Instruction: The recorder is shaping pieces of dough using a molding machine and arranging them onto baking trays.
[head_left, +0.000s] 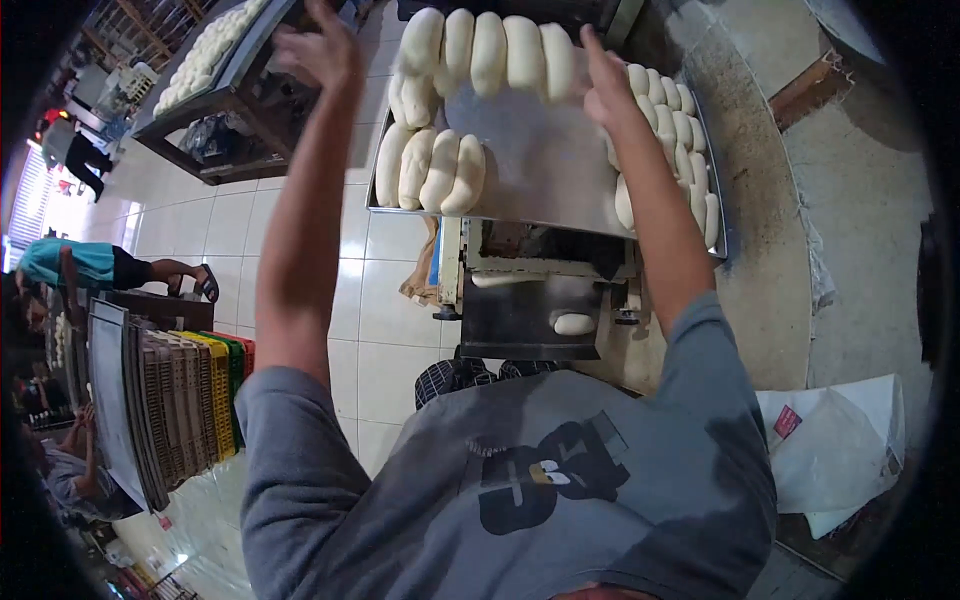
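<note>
My left hand (318, 55), motion-blurred, is raised left of the metal tray (540, 160), fingers apart, holding nothing visible. My right hand (605, 80) is beside the end of the upper row of pale dough rolls (488, 52), fingers extended; whether it touches them is unclear. More rolls lie in the tray's lower-left group (440, 172) and along its right side (690, 160). Beneath the tray, a machine's dark shelf (520, 340) carries a long dough piece (505, 279) and a small one (572, 323).
A second dough-filled tray (200, 60) sits on a rack at upper left. Stacked crates (215, 390) and metal sheets (120, 400) stand at left, near two co-workers (75, 262) (75, 470); another person (75, 150) is farther back. White plastic sacking (830, 440) lies at right.
</note>
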